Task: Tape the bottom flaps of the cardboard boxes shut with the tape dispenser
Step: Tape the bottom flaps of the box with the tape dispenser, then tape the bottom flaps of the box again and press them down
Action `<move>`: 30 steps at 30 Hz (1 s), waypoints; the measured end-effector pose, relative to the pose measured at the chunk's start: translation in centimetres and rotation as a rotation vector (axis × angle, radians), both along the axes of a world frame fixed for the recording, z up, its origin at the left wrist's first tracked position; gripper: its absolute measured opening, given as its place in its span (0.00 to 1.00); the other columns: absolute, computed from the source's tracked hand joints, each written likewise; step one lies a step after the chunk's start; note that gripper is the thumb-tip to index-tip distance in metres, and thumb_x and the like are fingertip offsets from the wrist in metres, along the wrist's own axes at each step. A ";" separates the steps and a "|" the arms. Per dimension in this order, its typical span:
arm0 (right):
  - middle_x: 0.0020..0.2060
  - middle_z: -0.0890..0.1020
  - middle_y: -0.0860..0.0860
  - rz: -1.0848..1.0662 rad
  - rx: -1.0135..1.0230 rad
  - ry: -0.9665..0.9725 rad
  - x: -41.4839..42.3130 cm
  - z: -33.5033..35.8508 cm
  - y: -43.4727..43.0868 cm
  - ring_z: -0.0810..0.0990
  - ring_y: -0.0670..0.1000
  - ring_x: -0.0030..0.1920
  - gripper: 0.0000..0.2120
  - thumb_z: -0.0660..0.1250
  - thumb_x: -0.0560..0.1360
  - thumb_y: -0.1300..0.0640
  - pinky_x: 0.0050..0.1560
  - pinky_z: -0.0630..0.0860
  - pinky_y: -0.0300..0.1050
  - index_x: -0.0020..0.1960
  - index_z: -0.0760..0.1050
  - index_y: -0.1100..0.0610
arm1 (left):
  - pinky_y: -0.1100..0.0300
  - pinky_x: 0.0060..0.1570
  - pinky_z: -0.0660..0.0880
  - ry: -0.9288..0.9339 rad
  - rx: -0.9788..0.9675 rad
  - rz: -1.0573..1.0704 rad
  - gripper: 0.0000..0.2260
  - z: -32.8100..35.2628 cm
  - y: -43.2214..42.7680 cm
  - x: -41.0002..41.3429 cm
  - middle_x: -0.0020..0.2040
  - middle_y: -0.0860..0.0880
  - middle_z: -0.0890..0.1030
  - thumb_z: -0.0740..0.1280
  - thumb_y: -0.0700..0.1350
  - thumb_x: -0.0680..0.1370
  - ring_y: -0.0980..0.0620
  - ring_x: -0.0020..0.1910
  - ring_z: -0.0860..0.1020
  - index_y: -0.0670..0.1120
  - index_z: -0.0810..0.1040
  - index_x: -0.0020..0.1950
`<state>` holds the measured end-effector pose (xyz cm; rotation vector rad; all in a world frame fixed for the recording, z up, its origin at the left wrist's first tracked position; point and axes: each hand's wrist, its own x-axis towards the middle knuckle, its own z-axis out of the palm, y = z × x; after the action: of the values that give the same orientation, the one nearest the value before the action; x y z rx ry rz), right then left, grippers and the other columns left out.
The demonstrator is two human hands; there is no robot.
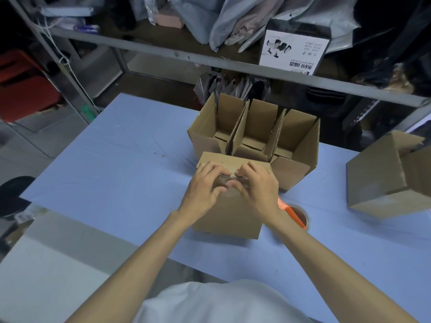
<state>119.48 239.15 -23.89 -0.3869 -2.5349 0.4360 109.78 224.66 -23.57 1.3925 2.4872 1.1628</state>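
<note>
1. A cardboard box (229, 213) is pressed down on the blue table (112, 164) by the left hand (204, 185) and right hand (257, 185), fingers curled onto its taped seam.
2. Three open boxes (254, 136) behind are seen empty.
3. The orange tape dispenser (296, 214) is lying just right.

Plain brown cardboard boxes (254, 138) on a pale blue tabletop (112, 173). Orange tape dispenser (295, 214) at four o'clock of the nearest box. At twelve o'clock, grey shelf rail (163, 51); white-and-black printed carton (296, 48). Red crate (25, 85) at ten o'clock.
</note>
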 end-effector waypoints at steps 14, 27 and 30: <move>0.43 0.78 0.44 0.044 -0.150 -0.013 1.1 0.9 1.4 0.74 0.48 0.44 0.16 0.77 0.65 0.50 0.37 0.72 0.46 0.47 0.76 0.53 | 0.63 0.57 0.69 -0.533 -0.005 0.428 0.37 0.0 -1.5 0.5 0.61 0.55 0.71 0.81 0.52 0.62 0.55 0.61 0.71 0.50 0.67 0.65; 0.73 0.63 0.48 0.331 -0.358 -0.265 5.3 3.7 -2.0 0.58 0.49 0.74 0.48 0.75 0.59 0.32 0.72 0.59 0.51 0.74 0.63 0.48 | 0.66 0.35 0.75 -0.884 0.061 0.283 0.06 3.6 -5.6 -1.0 0.37 0.53 0.84 0.66 0.42 0.79 0.56 0.35 0.81 0.44 0.81 0.44; 0.77 0.54 0.46 0.440 -0.179 -0.399 7.1 2.8 -3.2 0.46 0.49 0.77 0.54 0.69 0.57 0.24 0.75 0.43 0.58 0.77 0.55 0.43 | 0.64 0.32 0.76 -1.048 0.087 0.355 0.09 3.9 -5.7 -0.9 0.37 0.49 0.84 0.64 0.42 0.81 0.55 0.33 0.82 0.40 0.81 0.46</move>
<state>126.56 235.92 -21.08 0.0354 -2.9851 0.8248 108.84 218.98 -19.62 0.1595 1.8975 1.5167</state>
